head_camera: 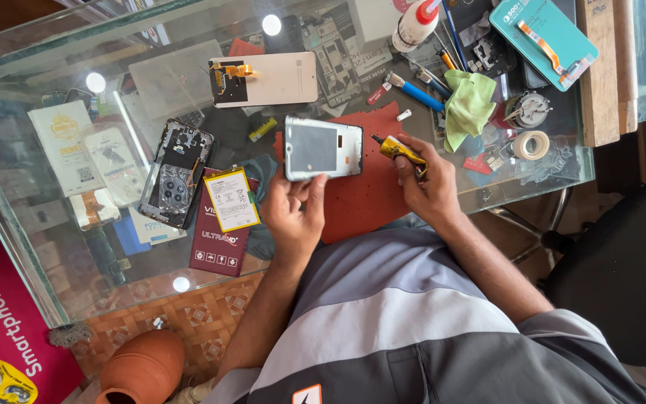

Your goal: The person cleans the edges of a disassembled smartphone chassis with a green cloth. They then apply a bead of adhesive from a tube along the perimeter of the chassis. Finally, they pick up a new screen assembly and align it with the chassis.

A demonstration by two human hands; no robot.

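**Running glue along a phone frame**

The glass-topped bench (54, 247) carries the whole job, crowded with phone parts. On it lies a red work mat (364, 198), and the frame is held just above that mat, so any drip would land there rather than on the glass.

The left hand (293, 213) holds the silver phone frame (323, 147) from below, thumb and fingers pinching its lower edge, the flat face turned up toward the camera. The grip looks best kept at the edge, as it is, clear of the rim where the adhesive goes.

The right hand (428, 183) is closed around a small yellow glue tube (398, 150), its dark nozzle touching or almost touching the frame's right edge; which of the two, I cannot tell. For a clean bead I judge that light, even pressure and a steady slide along the rim matter most, with the frame turned by the left hand rather than the tube swung around.

A green cloth (469, 105) lies near the right hand, well placed for wiping excess. A battery with a yellow border (231, 199) and an open phone back (177, 173) lie to the left, well apart from the glue.
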